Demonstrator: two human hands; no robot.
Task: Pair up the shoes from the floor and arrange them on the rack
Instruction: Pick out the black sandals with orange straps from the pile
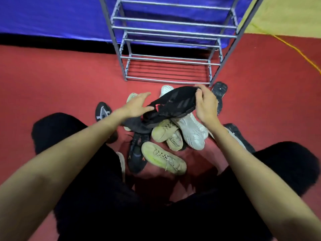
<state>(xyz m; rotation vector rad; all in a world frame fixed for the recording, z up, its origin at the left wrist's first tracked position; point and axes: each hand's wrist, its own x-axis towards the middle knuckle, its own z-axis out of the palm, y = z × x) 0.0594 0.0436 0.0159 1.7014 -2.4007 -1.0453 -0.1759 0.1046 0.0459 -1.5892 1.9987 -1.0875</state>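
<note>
A pile of shoes lies on the red floor in front of me. My right hand grips one end of a black knit shoe and holds it above the pile. My left hand rests on the shoe's other end with fingers spread. Under it lie a white knit shoe, beige shoes, a dark shoe with orange marks and another black shoe. The grey metal rack stands just beyond the pile, its shelves bare.
A black shoe with a white pattern lies left of the pile; black shoes lie at the right. A blue cloth hangs behind the rack. A yellow cable crosses the floor at right. My dark-clad knees flank the pile.
</note>
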